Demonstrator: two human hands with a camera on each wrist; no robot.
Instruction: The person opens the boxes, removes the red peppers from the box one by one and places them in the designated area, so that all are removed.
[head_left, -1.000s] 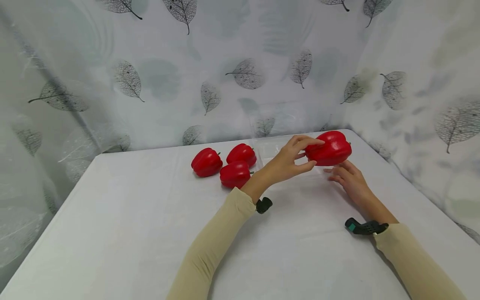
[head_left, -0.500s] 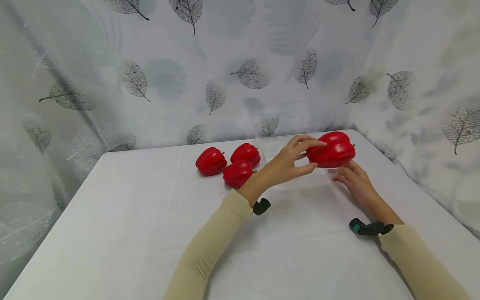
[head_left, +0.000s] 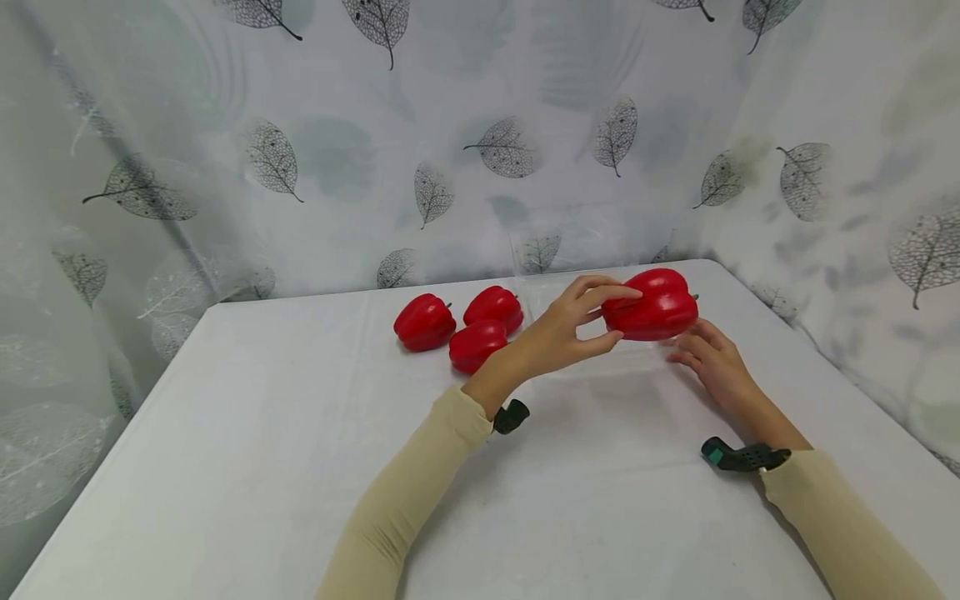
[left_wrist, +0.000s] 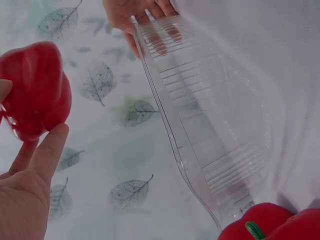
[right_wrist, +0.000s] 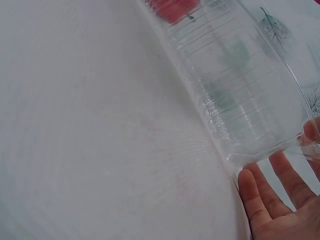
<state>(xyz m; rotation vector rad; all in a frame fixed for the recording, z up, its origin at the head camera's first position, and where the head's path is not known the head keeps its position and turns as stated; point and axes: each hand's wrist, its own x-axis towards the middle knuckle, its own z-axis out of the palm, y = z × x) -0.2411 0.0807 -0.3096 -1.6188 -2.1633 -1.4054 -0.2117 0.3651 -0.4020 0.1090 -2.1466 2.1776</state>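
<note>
A glossy red bell pepper [head_left: 650, 305] is held up by my left hand [head_left: 558, 329], its fingers over one end and the thumb below. In the left wrist view this pepper [left_wrist: 37, 90] is raised above and apart from a clear plastic container [left_wrist: 210, 115] with ribbed walls. At the container's right end is my right hand [head_left: 712, 362]. In the right wrist view its fingers [right_wrist: 290, 185] are spread against the container's end wall, fairly straight. Beneath the pepper, the container is hard to make out in the head view.
Left of the container lie three more red bell peppers: one at the left [head_left: 425, 322], one at the back [head_left: 493, 308] and one in front [head_left: 477, 346], partly behind my left forearm. The white table [head_left: 262, 433] meets a leaf-patterned curtain [head_left: 510, 150] behind and at the right.
My left hand has shifted slightly left and lower with the bell pepper in its grip. My right hand stays at the container's end. The head view has turned a little.
</note>
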